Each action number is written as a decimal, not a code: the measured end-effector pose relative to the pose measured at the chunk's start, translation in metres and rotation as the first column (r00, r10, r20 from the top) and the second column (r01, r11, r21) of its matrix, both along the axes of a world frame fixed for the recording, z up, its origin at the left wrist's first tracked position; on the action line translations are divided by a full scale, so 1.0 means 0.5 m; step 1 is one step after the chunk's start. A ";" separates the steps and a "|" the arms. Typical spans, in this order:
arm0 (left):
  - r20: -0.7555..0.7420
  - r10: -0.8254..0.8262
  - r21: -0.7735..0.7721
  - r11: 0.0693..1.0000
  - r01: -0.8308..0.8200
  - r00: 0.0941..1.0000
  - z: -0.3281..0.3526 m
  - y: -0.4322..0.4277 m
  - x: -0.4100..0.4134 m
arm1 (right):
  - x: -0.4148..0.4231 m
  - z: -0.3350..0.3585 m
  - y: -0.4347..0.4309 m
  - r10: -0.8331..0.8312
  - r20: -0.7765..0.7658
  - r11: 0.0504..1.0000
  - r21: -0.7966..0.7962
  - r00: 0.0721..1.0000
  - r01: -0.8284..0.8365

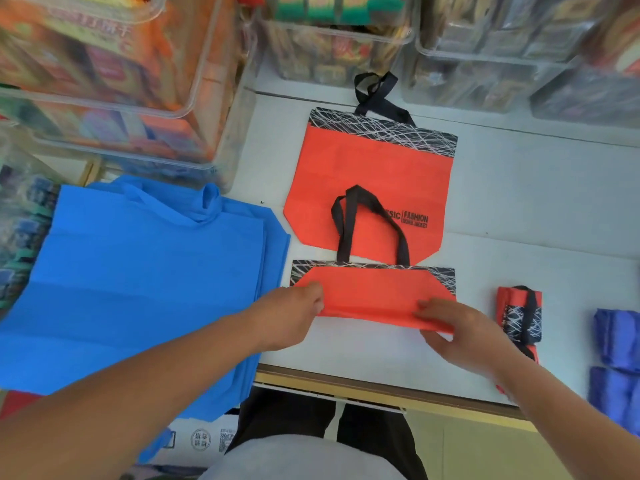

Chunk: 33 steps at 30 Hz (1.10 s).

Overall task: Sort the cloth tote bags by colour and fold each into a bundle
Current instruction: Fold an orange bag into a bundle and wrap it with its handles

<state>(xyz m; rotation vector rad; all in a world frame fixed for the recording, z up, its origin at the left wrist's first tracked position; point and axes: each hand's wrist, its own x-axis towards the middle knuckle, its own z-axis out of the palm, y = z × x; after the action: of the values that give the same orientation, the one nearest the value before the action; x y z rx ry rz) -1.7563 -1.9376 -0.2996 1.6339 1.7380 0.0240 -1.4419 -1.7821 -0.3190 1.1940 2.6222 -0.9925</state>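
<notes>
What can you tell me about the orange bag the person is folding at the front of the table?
The orange bag looks like thin non-woven cloth, with a black band of white scribbled lines along its top and black strap handles. Its lower part is folded up, so it lies as a flat strip on the white table. The handles reach over a second orange bag behind it. The left hand pinches the fold's left end; the right hand grips its right end.
</notes>
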 end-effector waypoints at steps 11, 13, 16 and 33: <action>-0.294 0.022 0.527 0.838 0.143 0.956 -0.046 0.015 0.016 | -0.059 -0.019 0.045 -0.736 0.050 0.654 -0.206 0.675 0.728; -0.369 -0.121 0.420 0.863 0.281 0.922 -0.073 0.004 0.035 | -0.070 -0.041 0.050 -0.738 0.123 0.663 -0.044 0.663 0.747; -0.389 -0.155 0.170 0.957 0.236 0.908 -0.111 -0.020 0.047 | -0.081 -0.041 0.058 -0.774 0.188 0.611 -0.030 0.605 0.791; -0.156 0.061 0.359 0.933 -0.001 0.986 -0.126 -0.084 0.093 | -0.323 0.066 0.213 -0.352 -0.029 0.858 0.390 0.935 0.335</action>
<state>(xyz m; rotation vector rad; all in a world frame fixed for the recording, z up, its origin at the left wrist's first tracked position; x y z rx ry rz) -1.7096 -1.9795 -0.3625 1.9136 1.9743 0.2409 -1.6036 -1.6754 -0.2861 1.8011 2.7068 -0.4699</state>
